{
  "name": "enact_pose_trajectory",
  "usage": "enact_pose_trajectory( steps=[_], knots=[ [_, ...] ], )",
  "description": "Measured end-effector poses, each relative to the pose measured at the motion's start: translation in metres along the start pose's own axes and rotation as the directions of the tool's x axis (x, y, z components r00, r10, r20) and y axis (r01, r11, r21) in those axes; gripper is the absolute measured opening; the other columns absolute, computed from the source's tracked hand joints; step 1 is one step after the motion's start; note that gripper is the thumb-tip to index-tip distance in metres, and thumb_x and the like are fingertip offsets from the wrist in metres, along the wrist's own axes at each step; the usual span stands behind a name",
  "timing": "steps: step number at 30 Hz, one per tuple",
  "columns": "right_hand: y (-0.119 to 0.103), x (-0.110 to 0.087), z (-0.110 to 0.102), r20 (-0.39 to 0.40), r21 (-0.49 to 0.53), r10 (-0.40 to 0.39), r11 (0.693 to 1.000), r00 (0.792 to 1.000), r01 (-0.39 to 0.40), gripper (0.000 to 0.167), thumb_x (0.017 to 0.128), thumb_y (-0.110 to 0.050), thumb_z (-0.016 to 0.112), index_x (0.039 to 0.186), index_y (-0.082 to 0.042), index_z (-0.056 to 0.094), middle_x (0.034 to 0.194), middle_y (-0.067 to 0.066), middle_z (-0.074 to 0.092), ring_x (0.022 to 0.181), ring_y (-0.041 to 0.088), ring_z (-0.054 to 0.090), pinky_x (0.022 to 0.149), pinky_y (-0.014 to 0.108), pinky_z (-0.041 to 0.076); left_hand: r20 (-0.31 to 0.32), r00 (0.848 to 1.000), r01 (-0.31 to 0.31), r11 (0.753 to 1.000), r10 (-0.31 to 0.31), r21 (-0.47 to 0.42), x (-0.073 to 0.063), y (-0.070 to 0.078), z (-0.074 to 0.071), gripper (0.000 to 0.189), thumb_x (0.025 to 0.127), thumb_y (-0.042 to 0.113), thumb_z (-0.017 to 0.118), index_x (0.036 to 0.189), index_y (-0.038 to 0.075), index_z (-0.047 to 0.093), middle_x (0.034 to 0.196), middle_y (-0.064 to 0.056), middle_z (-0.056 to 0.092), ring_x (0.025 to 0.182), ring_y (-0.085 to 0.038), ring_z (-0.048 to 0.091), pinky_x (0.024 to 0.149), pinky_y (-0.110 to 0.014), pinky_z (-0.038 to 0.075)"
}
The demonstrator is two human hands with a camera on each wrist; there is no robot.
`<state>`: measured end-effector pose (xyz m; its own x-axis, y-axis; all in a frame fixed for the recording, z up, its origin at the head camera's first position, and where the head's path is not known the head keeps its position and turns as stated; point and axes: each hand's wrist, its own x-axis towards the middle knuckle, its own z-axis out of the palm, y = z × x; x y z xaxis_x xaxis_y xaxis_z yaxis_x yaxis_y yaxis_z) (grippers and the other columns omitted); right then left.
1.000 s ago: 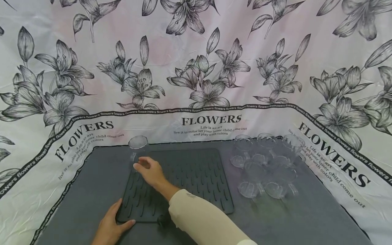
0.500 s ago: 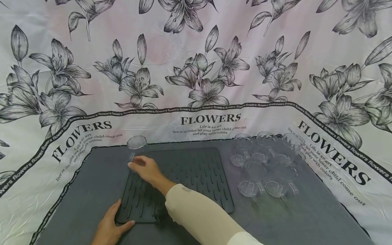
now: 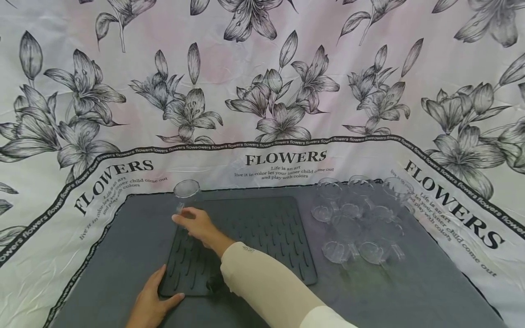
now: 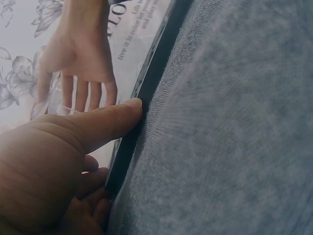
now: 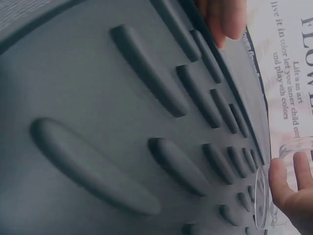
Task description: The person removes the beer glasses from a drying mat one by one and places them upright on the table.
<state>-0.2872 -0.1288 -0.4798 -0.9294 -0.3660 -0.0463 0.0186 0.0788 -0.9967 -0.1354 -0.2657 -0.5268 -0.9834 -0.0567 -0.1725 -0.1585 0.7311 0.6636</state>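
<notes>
A dark ribbed mat (image 3: 254, 228) lies on the grey table. My left hand (image 3: 149, 300) rests at its near left corner, thumb along the front edge and fingers by the left edge. In the left wrist view, the thumb (image 4: 115, 122) tip meets the mat's dark edge. At the mat's far left corner stands a clear mug (image 3: 187, 189), its wide round rim uppermost. My right hand (image 3: 201, 225) reaches across the mat and holds the mug near its handle between thumb and fingers. In the right wrist view, fingertips (image 5: 279, 183) lie against the clear mug (image 5: 261, 198).
Several clear mugs (image 3: 340, 223) stand close together to the right of the mat. A small black object (image 3: 214, 283) sits at the mat's front edge, partly behind the right sleeve (image 3: 262, 278). Behind the table hangs a flower-printed cloth (image 3: 283, 114).
My right hand has shifted slightly left around the mug's handle. The mug stays at the mat's far left corner, and the left hand keeps its place. The head view has shifted a little.
</notes>
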Motion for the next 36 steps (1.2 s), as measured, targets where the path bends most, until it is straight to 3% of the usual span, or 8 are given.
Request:
enact_pose_trajectory(
  steps=[7,13,19,26,36],
  knots=[
    [-0.006,0.002,0.001,0.091,0.035,0.086,0.995,0.992,-0.09,0.043,0.092,-0.035,0.068,0.131,-0.02,0.06,0.124,-0.01,0.058,0.117,0.021,0.055,0.088,0.049,0.049,-0.007,1.0,-0.009,1.0,0.009,-0.003,-0.002,0.002,0.001,0.111,0.075,0.048,0.08,0.147,-0.012,0.02,0.145,-0.04,0.023,0.129,-0.057,0.027,0.098,-0.067,0.03],
    [-0.004,0.003,0.004,0.143,0.063,0.079,0.994,0.987,-0.089,0.036,0.094,-0.03,0.066,0.127,-0.016,0.061,0.124,-0.008,0.057,0.121,0.02,0.051,0.096,0.049,0.044,-0.004,1.0,-0.016,1.0,0.016,-0.004,-0.003,0.001,0.002,0.11,0.076,0.049,0.079,0.147,-0.011,0.021,0.145,-0.04,0.023,0.128,-0.057,0.029,0.096,-0.067,0.033],
    [0.001,0.005,0.007,0.072,0.131,0.015,0.991,0.997,-0.024,0.023,0.098,-0.033,0.059,0.113,-0.016,0.064,0.114,-0.002,0.065,0.111,0.017,0.057,0.095,0.045,0.046,-0.019,0.999,-0.026,1.0,0.026,0.003,-0.004,0.0,0.002,0.108,0.076,0.047,0.08,0.147,-0.011,0.022,0.144,-0.039,0.025,0.128,-0.056,0.03,0.097,-0.066,0.032],
    [0.007,0.002,0.007,-0.035,0.191,-0.015,0.981,0.999,0.022,0.022,0.1,-0.028,0.055,0.098,-0.009,0.066,0.092,-0.001,0.07,0.094,0.015,0.065,0.088,0.044,0.051,-0.029,0.999,-0.019,1.0,0.019,0.011,-0.006,0.001,0.002,0.109,0.075,0.047,0.08,0.147,-0.011,0.023,0.144,-0.038,0.027,0.128,-0.056,0.031,0.097,-0.066,0.032],
    [0.001,-0.013,-0.005,-0.011,0.16,-0.119,0.98,0.993,0.12,0.024,0.1,-0.026,0.055,0.095,-0.005,0.066,0.089,0.003,0.071,0.086,0.015,0.067,0.081,0.04,0.055,-0.021,1.0,-0.014,1.0,0.014,-0.01,-0.005,0.0,0.0,0.108,0.076,0.047,0.08,0.147,-0.011,0.022,0.144,-0.038,0.025,0.129,-0.056,0.027,0.1,-0.066,0.029]
  ],
)
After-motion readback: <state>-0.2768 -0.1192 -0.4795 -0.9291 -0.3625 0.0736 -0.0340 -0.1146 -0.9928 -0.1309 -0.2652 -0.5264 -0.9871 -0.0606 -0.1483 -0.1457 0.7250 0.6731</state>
